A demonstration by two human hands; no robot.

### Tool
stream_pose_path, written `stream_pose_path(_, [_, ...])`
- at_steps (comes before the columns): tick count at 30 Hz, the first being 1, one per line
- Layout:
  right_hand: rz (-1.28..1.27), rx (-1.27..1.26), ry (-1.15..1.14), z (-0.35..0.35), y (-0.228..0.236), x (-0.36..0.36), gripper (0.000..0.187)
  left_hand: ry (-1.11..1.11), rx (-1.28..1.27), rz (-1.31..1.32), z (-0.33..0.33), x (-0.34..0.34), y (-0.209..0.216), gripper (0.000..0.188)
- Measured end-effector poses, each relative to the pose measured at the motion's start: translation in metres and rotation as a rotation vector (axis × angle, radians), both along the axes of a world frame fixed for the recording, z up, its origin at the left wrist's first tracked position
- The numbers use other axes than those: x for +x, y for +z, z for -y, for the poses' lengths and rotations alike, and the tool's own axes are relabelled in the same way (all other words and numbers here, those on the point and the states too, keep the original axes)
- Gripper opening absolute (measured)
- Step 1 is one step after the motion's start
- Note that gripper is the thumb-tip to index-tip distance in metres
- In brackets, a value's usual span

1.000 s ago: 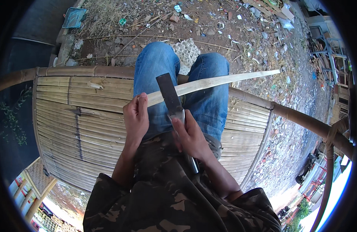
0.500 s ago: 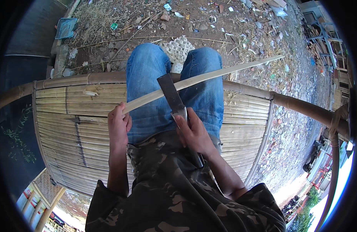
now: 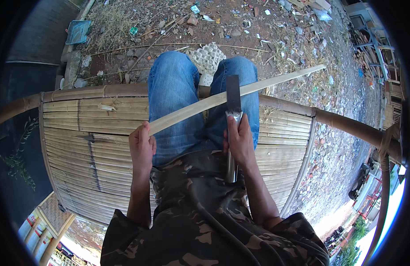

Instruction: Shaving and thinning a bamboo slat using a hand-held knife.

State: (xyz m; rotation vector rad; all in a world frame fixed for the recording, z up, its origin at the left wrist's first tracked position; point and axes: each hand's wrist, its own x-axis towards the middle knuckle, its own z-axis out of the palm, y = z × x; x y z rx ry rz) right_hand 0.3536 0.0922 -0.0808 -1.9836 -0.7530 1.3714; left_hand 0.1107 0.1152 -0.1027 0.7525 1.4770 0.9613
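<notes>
My left hand (image 3: 142, 145) is closed round the near end of a long, pale bamboo strip (image 3: 187, 114), which slants up to the right across my thighs. In my right hand (image 3: 240, 139) is a knife with a broad dark blade (image 3: 233, 94) and a long shiny metal handle (image 3: 232, 166). Its blade points away from me and lies across the strip above my right thigh. Whether the edge bites into the strip I cannot tell. Both hands are above my lap, in front of my camouflage shirt.
I sit on a bamboo-slat bench (image 3: 89, 155) with a thick bamboo rail (image 3: 284, 103) at its front. A curled shaving (image 3: 106, 107) lies on the slats at left. Beyond my knees are an egg tray (image 3: 207, 57) and littered ground. A blue basket (image 3: 78, 32) stands at far left.
My right hand has moved right with the knife. The blade has turned from leaning left to nearly straight ahead, and crosses the strip farther along. My left hand has shifted slightly right and down.
</notes>
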Motion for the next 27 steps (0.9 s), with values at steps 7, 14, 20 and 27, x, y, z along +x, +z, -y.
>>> stream_pose_path(7, [-0.243, 0.03, -0.061, 0.002, -0.001, 0.01, 0.025, -0.032, 0.142, -0.155, -0.005, -0.012, 0.014, 0.038])
stream_pose_path(14, [-0.192, 0.066, 0.277, 0.011, 0.017, -0.028, 0.025, 0.024, 0.146, -0.119, -0.007, -0.013, 0.008, 0.038])
stream_pose_path(20, [-0.178, 0.04, 0.139, 0.01, 0.01, -0.023, 0.027, 0.011, 0.149, -0.134, 0.002, -0.005, 0.002, 0.038])
stream_pose_path(27, [0.043, 0.033, 0.057, -0.009, 0.006, 0.001, 0.029, 0.051, 0.28, -0.214, -0.002, -0.031, 0.006, 0.036])
